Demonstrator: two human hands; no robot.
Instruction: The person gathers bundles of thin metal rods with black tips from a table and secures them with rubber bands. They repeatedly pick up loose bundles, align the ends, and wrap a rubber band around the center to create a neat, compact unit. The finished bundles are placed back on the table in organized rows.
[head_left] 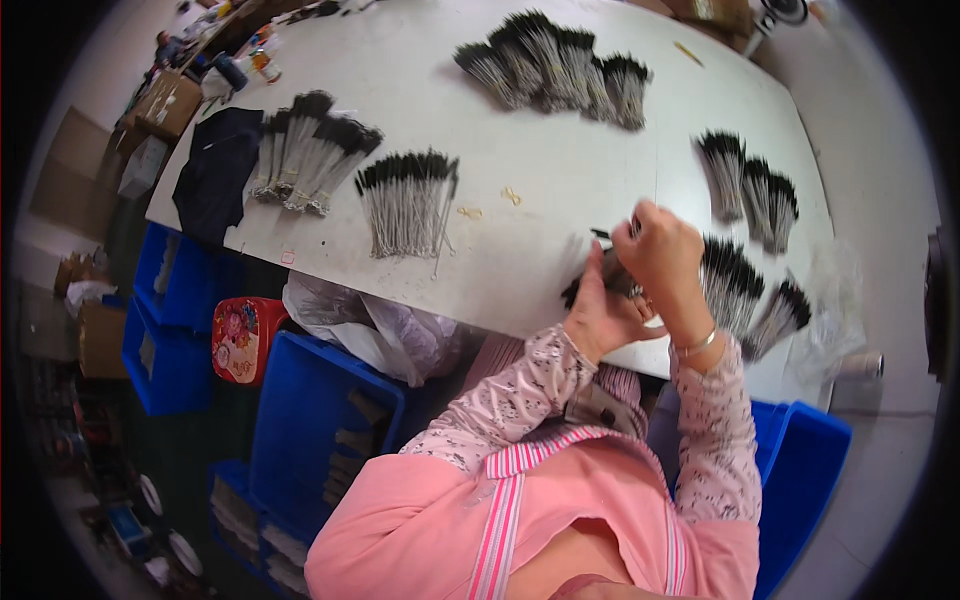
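At the table's near edge, my left hand (604, 308) is closed around a bundle of thin wire brushes (571, 293), mostly hidden by my hands; a few black tips stick out on its left side. Above it, my right hand (662, 252) is curled tight against the bundle, and what its fingers pinch cannot be made out. Just right of my hands lie brush bundles (733, 288) with black bristle ends pointing away. Left of them is a spread-out row of loose brushes (405, 208). Between row and hands are yellow rubber bands (511, 196).
More tied bundles lie at the far middle (560, 70), far right (748, 190) and left (310, 150). A dark cloth (217, 170) covers the left corner. Blue bins (318, 420), a red stool (240, 340) and plastic bags (375, 325) stand below the edge. Clear plastic (838, 310) lies right.
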